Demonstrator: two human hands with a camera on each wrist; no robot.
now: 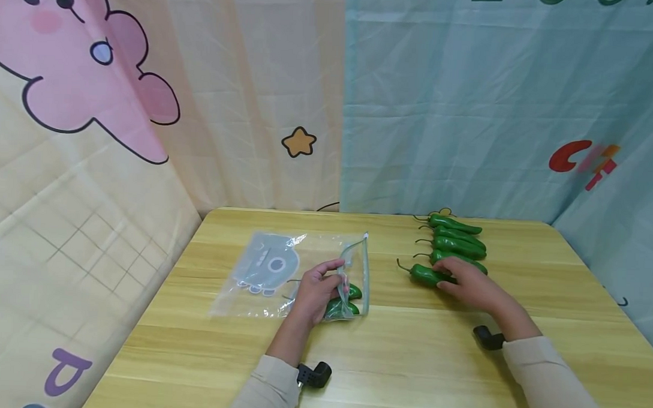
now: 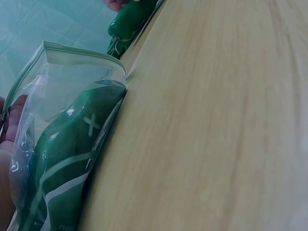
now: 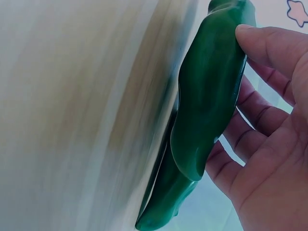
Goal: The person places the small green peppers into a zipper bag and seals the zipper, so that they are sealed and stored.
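Partly done, we judge: two green peppers (image 1: 340, 311) already lie inside the clear zip bag (image 1: 270, 262), while five lie outside it at the right of the surface (image 1: 396, 362). Of those five, our right hand (image 1: 468, 284) grips the nearest one (image 1: 424, 275), thumb on one side and fingers on the other; we cannot tell whether it has left the surface. The other four peppers (image 1: 460, 247) lie in a row just beyond, ungripped. Our left hand (image 1: 314, 289) pinches the bag at its mouth, which stands parted and faces right.

A bare strip of surface separates that mouth from the row, so a leftward path looks unobstructed to us. There is wide room on the near side; the farthest pepper sits close to the far edge, near the fabric backdrop (image 1: 448, 112).
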